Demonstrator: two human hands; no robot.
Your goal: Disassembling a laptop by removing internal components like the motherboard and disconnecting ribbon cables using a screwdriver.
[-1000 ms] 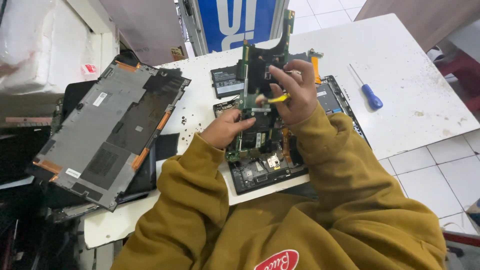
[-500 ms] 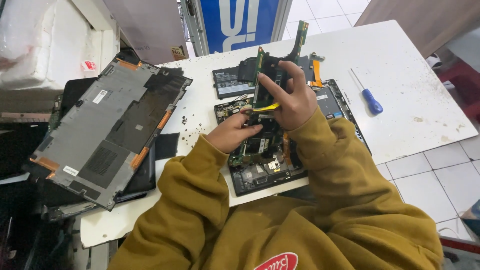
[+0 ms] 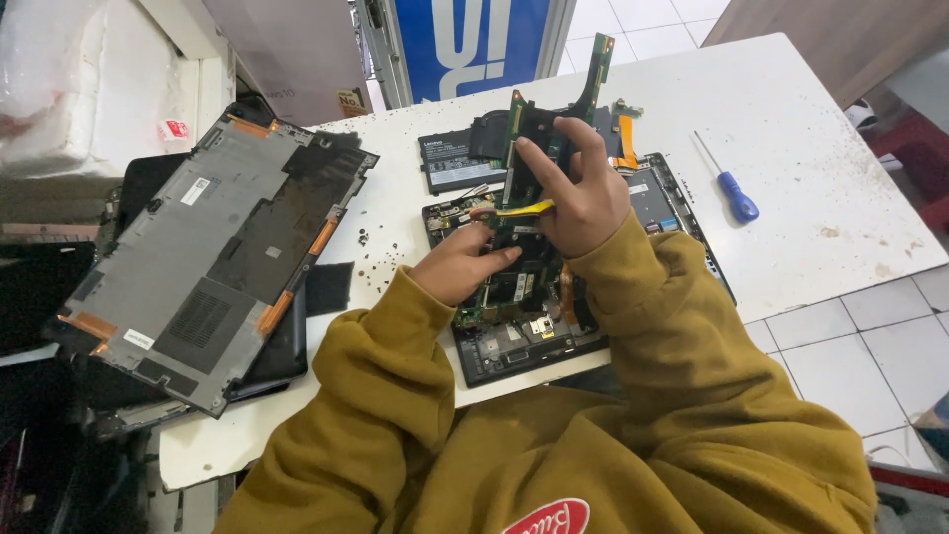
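An opened laptop base (image 3: 514, 341) lies on the white table (image 3: 811, 129) in front of me. My right hand (image 3: 581, 193) grips a green motherboard (image 3: 524, 133) and holds it tilted up on edge above the base. A yellow flat cable (image 3: 519, 210) runs from the board at my fingers. My left hand (image 3: 458, 265) rests on the lower part of the board, its fingertips pinching near the cable end. A black heatsink and fan part (image 3: 494, 133) hangs on the raised board. Both mustard sleeves cover my forearms.
A grey laptop bottom cover (image 3: 213, 252) lies inside up at the left, over a dark laptop. A black battery (image 3: 455, 163) sits behind the base. A blue-handled screwdriver (image 3: 730, 188) lies at the right. Small screws (image 3: 371, 247) are scattered by the cover. A blue sign (image 3: 474, 40) stands behind.
My right hand has tipped the motherboard more upright and lifted it slightly. My left hand has stayed at the cable end, shifting a little to the right.
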